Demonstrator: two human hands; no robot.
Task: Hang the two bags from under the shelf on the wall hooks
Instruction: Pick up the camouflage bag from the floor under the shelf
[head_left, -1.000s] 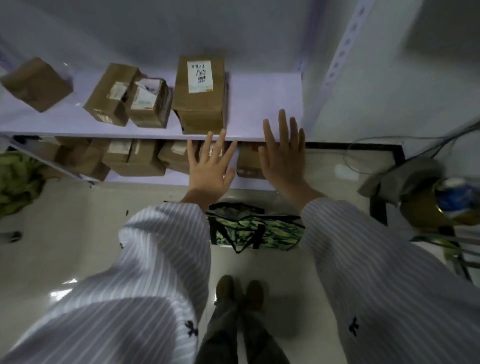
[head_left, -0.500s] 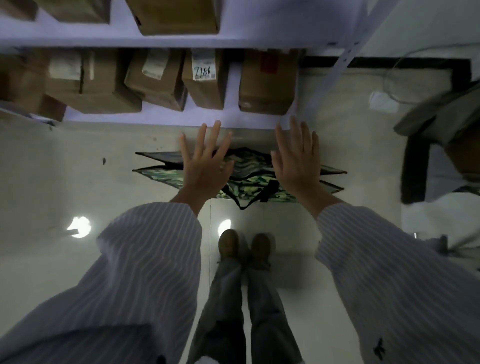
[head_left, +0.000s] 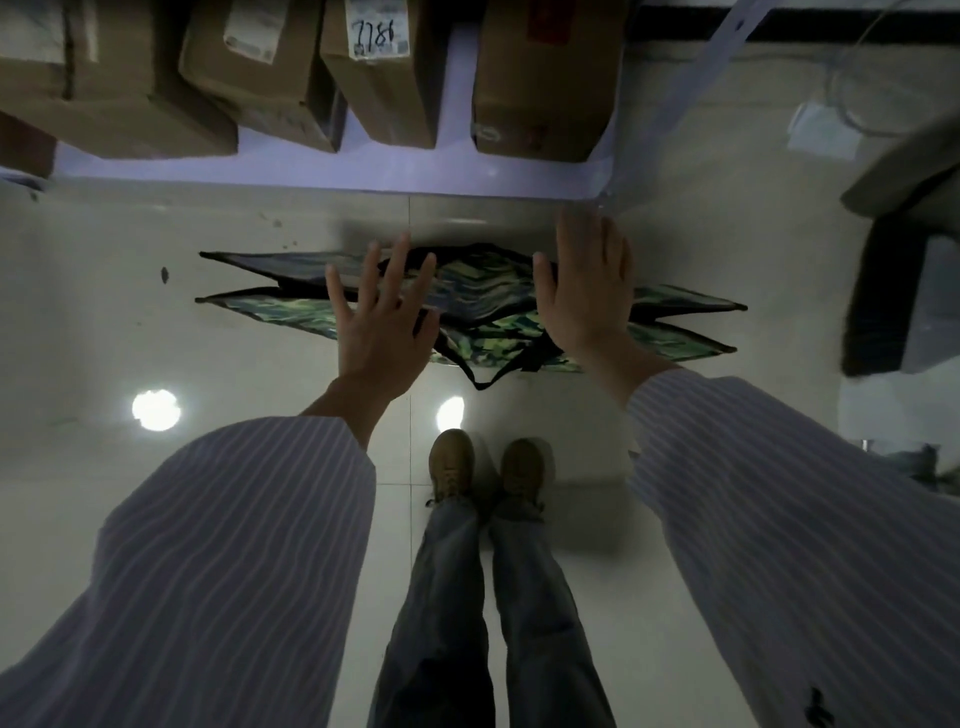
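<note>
Both hands (head_left: 382, 322) lower, nearer bags (head_left: 483, 306)

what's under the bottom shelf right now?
Green patterned bags lie flat on the pale floor below the shelf, black handle loop toward the shoes. Left hand and right hand, both open, cover their middle; the bag count is unclear.

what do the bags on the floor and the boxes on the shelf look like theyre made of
Bags: probably woven or coated fabric, slightly glossy, with a green camouflage-like print and black edge trim and straps; they lie folded flat. Boxes: plain brown corrugated cardboard, matte, with white paper labels.
</note>
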